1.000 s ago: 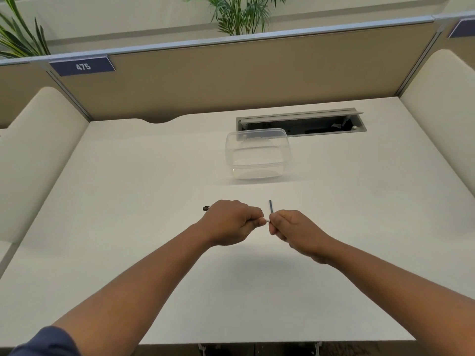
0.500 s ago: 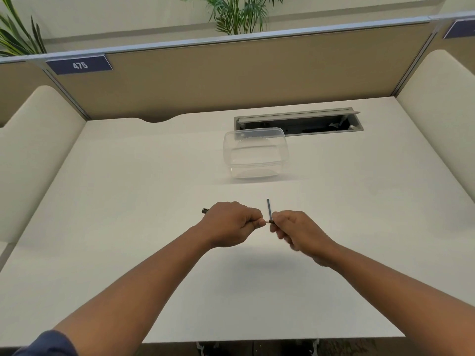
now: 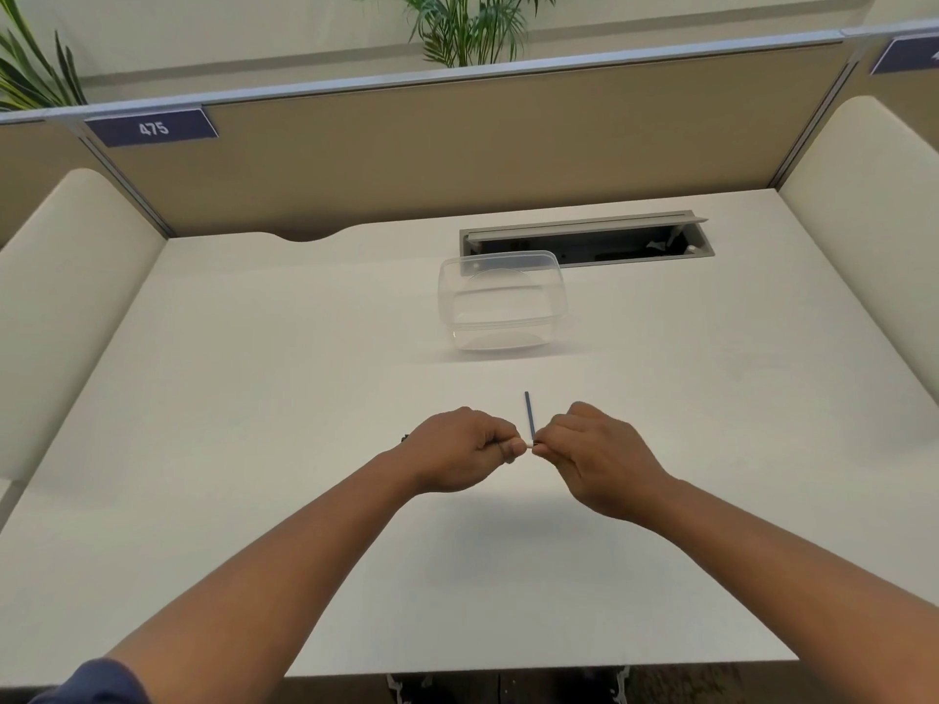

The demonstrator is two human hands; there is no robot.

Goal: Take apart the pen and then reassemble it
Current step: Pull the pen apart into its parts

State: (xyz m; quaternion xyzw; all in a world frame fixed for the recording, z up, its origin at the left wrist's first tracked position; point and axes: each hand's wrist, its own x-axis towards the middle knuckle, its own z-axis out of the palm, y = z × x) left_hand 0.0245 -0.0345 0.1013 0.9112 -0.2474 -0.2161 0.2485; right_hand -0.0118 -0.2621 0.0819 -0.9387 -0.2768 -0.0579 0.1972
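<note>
Over the middle of the white desk (image 3: 254, 398), my left hand (image 3: 457, 449) is closed around the pen body; only its dark end (image 3: 405, 439) shows past the knuckles. My right hand (image 3: 594, 454) pinches a thin blue ink refill (image 3: 529, 416) that sticks up and away from my fingers. The fingertips of both hands nearly meet, with a small pale tip (image 3: 530, 445) visible between them. Most of the pen is hidden inside my fists.
A transparent plastic container (image 3: 500, 299) stands on the desk beyond my hands. Behind it is an open cable hatch (image 3: 584, 241) in the desktop. Tan partition panels and cream side screens (image 3: 66, 307) enclose the desk on three sides.
My hands have stayed together at the same spot. The blue refill has tilted slightly and my right-hand fingers have shifted a little around it.
</note>
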